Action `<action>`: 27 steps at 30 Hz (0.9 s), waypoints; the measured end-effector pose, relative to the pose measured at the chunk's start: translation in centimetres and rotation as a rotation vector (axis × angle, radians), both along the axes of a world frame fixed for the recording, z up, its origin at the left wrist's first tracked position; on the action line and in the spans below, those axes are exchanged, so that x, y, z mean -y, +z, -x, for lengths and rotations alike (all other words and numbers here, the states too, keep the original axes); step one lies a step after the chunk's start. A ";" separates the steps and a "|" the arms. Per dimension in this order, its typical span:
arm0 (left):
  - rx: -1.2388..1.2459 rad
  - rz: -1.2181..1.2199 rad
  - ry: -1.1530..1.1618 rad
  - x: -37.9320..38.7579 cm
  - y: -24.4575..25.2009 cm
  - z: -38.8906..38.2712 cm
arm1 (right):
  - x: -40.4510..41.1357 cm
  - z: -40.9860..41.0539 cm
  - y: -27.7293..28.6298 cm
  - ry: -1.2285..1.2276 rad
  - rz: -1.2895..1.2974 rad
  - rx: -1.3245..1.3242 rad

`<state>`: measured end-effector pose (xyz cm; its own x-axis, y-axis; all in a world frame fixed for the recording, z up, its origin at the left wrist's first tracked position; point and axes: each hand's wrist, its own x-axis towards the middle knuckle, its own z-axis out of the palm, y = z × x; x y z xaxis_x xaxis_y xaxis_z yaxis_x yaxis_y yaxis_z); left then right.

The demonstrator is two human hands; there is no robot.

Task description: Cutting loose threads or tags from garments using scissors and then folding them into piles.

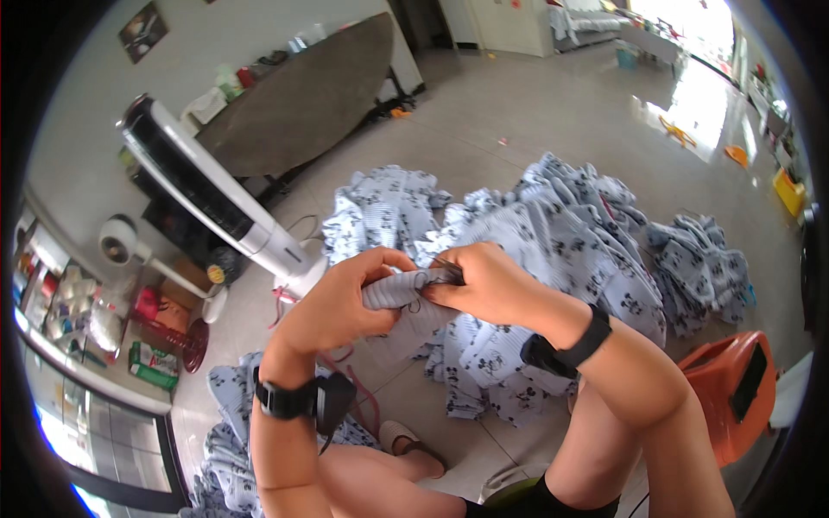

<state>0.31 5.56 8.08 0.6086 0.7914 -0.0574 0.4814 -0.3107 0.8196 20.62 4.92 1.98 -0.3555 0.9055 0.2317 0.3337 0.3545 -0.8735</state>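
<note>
My left hand grips a folded piece of pale striped cloth with dark print, its fingers curled round the fold. Against the right end of that cloth, my right hand pinches a small dark tool; the fingers cover most of it, so its exact kind is hard to tell. Both hands are raised over a large heap of light blue garments with a black cartoon mouse print. A pink strap hangs or lies below the left hand.
More printed cloth lies in a pile at left, a back pile and a small right pile. A tower fan stands at left, near a folded round table. An orange plastic stool or container is at my right.
</note>
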 end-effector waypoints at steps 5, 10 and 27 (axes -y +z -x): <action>0.005 -0.254 0.349 5.6 -0.4 3.7 | 5.3 1.8 3.9 0.054 0.298 -0.298; 0.650 -0.074 0.414 8.1 -2.8 3.2 | 7.2 1.5 4.0 0.159 0.690 -0.467; 0.405 -0.039 0.149 4.4 -6.8 0.6 | 5.1 -0.9 1.8 0.063 0.467 -0.118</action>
<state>-0.34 1.12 1.31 0.4548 0.8692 0.1939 0.1654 -0.2964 0.9406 21.52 -0.19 3.76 -0.4085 0.9000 -0.1521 0.2128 -0.0682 -0.9747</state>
